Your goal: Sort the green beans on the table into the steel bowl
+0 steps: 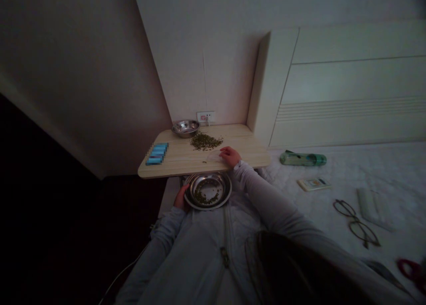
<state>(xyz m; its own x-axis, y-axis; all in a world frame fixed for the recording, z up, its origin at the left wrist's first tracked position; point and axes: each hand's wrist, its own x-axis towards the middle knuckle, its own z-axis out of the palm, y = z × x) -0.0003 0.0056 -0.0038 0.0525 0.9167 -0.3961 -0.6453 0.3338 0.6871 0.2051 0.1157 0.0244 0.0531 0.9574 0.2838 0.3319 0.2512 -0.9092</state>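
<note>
My left hand [181, 197] is closed on the left rim of a steel bowl [227, 190], held at my lap just under the table's front edge. Small green beans lie scattered round the inside of this bowl. Over the small wooden table [179, 161], my right hand [229, 156] has its fingers curled together near the front edge. A faint see-through piece [214, 156] shows by those fingertips; whether they grip it is unclear. Beyond it spreads a loose pile of green beans [204, 141], and a few stray beans [204, 162] lie nearer me.
A second steel bowl [185, 128] stands at the table's back left, and a phone [157, 154] lies at its left. On the bed at right are a green bottle [303, 158], another phone [313, 184], glasses [356, 223] and a pale case [374, 207]. A wall socket [206, 116] is behind.
</note>
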